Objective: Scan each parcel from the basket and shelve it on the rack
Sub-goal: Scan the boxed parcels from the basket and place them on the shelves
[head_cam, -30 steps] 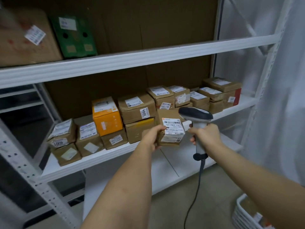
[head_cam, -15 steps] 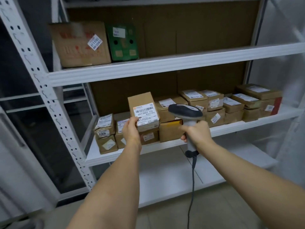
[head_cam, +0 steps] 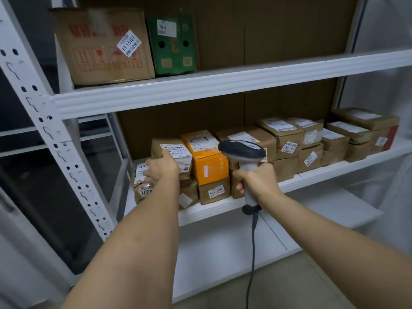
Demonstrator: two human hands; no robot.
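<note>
My left hand (head_cam: pixel 161 169) grips a small brown parcel (head_cam: pixel 172 150) with a white barcode label. The parcel sits on top of the stacked brown parcels at the left end of the rack's middle shelf (head_cam: pixel 214 207), right beside an orange box (head_cam: pixel 207 158). My right hand (head_cam: pixel 256 178) grips the handle of a grey barcode scanner (head_cam: pixel 242 150), held upright in front of the shelf with its cable hanging down. The basket is out of view.
A row of brown labelled parcels (head_cam: pixel 287 139) fills the middle shelf to the right. A large brown carton (head_cam: pixel 100 45) and a green box (head_cam: pixel 171 43) stand on the upper shelf. A white perforated upright (head_cam: pixel 46 130) is at left, a bare lower shelf (head_cam: pixel 223 253) below.
My left hand has carried the parcel from mid-air in front of the rack leftwards onto the stack beside the orange box. The scanner stays in my right hand.
</note>
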